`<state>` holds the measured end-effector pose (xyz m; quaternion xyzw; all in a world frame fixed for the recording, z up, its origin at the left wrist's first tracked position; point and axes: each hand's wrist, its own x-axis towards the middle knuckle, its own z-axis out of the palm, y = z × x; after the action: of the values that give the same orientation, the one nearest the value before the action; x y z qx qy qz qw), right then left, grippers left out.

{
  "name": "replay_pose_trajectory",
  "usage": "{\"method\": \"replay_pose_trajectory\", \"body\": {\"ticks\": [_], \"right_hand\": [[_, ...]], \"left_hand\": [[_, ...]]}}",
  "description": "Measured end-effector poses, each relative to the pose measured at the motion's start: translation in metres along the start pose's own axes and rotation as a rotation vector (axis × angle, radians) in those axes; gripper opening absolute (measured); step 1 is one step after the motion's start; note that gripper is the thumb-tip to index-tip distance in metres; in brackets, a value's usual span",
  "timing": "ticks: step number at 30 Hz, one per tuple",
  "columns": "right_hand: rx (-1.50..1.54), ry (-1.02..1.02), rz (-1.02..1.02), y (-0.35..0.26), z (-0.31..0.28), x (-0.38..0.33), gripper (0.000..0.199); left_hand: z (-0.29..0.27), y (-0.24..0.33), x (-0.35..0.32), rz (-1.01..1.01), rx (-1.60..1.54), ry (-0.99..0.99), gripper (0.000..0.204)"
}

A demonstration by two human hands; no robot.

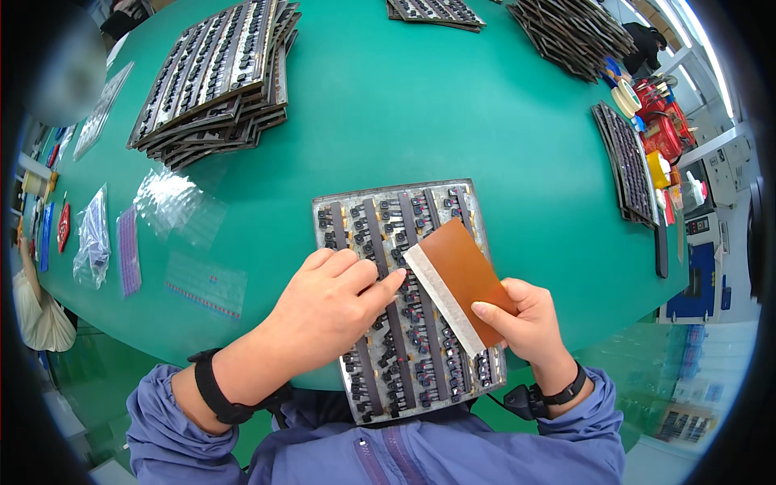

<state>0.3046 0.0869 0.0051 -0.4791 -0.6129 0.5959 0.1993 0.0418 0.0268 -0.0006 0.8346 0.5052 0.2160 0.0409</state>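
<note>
In my right hand [529, 319] is a flat orange-brown sheet [469, 275] with a pale strip along its left edge, gripped between thumb and fingers. The sheet is tilted above a rectangular metal tray [339, 194], hiding part of its right half. Rows of small black parts [396, 356] with short leads fill the tray, split by dark strips. Over the tray's left half hovers my left hand [335, 295], closed, its fingers curled and the index fingertip near the sheet's pale strip. Whatever those fingertips hold, if anything, is too small to make out.
A tall stack of similar trays [210, 73] stands at the back left, with more trays [566, 36] at the back right and right edge [626, 162]. Clear plastic bags [174, 202] and a purple strip [128, 250] lie on the left. Red tool holders [667, 121] and tape rolls stand far right.
</note>
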Motion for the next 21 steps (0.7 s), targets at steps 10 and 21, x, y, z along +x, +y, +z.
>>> {"method": "replay_pose_trajectory", "body": {"ticks": [10, 21], "right_hand": [[0.0, 0.006, -0.033, -0.001, 0.002, 0.005, 0.016], [0.721, 0.224, -0.165, 0.01, 0.001, 0.006, 0.041]], "left_hand": [[0.001, -0.004, 0.006, -0.01, 0.092, -0.025, 0.035], [-0.021, 0.002, -0.003, -0.102, 0.053, -0.044, 0.053]]}}
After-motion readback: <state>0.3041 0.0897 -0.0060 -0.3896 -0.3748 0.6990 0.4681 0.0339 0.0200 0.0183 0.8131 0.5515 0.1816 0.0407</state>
